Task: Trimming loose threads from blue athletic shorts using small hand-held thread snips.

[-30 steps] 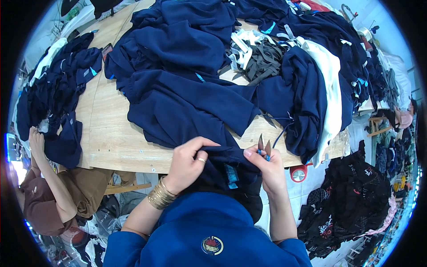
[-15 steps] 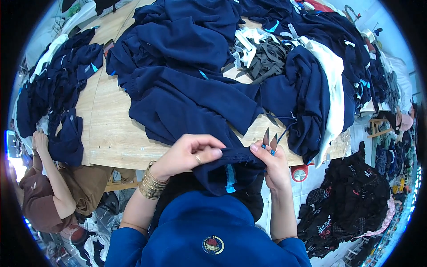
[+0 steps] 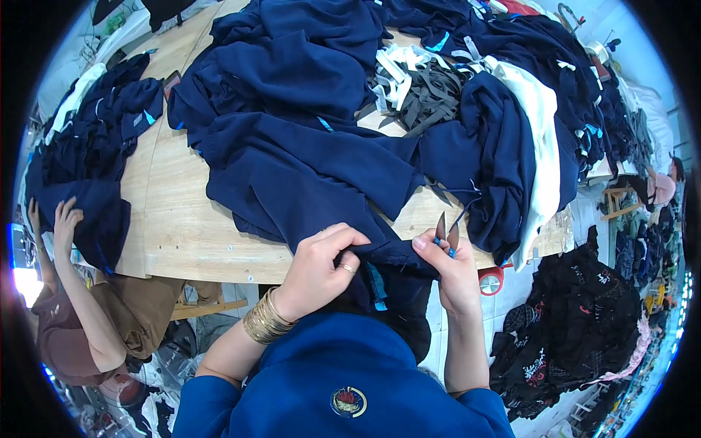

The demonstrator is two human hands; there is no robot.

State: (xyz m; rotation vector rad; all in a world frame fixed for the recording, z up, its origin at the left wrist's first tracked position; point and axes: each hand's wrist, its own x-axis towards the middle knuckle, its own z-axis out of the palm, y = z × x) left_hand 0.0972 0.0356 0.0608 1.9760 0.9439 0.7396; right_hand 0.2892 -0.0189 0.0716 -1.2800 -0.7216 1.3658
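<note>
At the near table edge my left hand (image 3: 321, 264), with gold bangles on the wrist, pinches the edge of a navy garment (image 3: 398, 255). A few inches to its right, my right hand (image 3: 454, 271) grips the same edge between thumb and fingers. That hand also holds small thread snips (image 3: 441, 228), whose two pointed blades stick up apart, with blue showing near their base. A light-blue strip (image 3: 377, 287) hangs from the garment between my hands. The rest of the garment runs up onto the table.
Navy garments (image 3: 307, 80) pile across the wooden table (image 3: 179, 212), beside grey and white strips (image 3: 423, 91) and white cloth (image 3: 537, 124). Black clothes (image 3: 562, 321) heap at lower right. A co-worker's hand (image 3: 67, 223) handles navy cloth at left.
My left hand has turned and moved slightly right and down, its fingers curling more on the garment. The co-worker's hands have moved up onto the navy cloth, which now spreads wider.
</note>
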